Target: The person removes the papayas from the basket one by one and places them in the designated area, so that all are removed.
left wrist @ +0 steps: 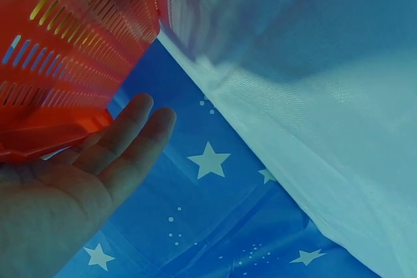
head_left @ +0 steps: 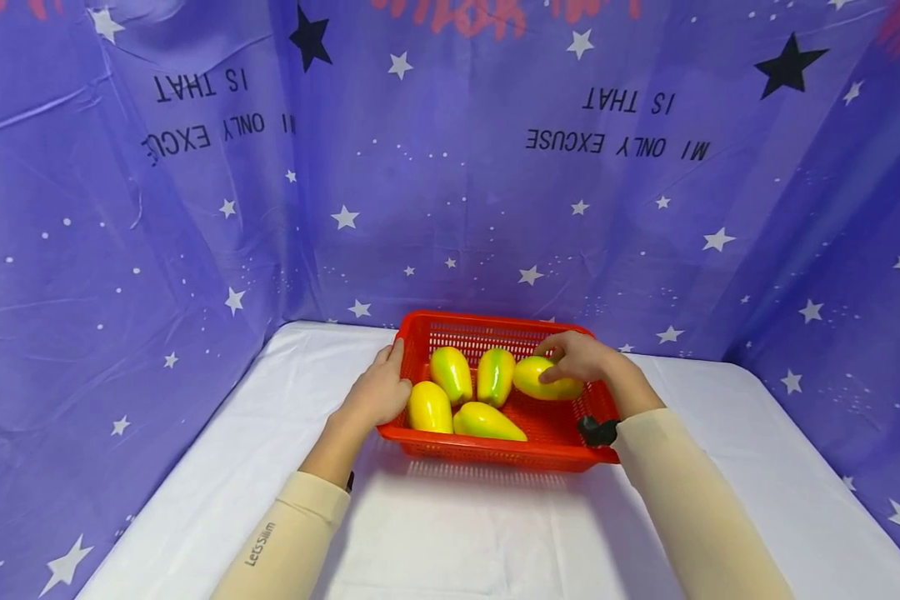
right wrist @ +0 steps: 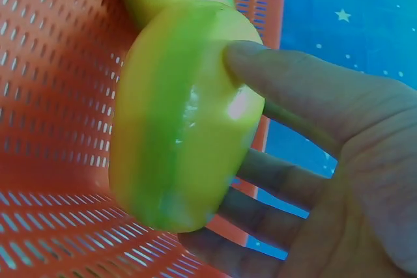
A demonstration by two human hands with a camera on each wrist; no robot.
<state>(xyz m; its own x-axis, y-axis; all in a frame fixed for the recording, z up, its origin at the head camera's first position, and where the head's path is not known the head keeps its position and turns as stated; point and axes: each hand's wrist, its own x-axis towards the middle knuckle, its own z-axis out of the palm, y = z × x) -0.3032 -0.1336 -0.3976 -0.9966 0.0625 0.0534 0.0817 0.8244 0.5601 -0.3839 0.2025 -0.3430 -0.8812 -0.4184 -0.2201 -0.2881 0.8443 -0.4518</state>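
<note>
My right hand (head_left: 579, 357) holds a yellow-green mango (head_left: 537, 379) at the right end of a red plastic basket (head_left: 495, 450). In the right wrist view the thumb (right wrist: 287, 73) lies along one side of that mango (right wrist: 195, 122), with the other fingers round its far side. My left hand (head_left: 378, 390) grips the basket's left rim. The left wrist view shows its fingers (left wrist: 133, 138) beside the slotted basket wall (left wrist: 98, 24); the thumb is hidden there. Inside the basket lie several other mangoes, among them one at the front (head_left: 489, 422) and one at the back (head_left: 452, 375).
The basket stands on a table with a white cloth (head_left: 450, 533). Behind and at both sides hangs a purple curtain (head_left: 450, 167) with stars and lettering. A black band (head_left: 596, 431) sits on the right wrist, over the basket's right rim.
</note>
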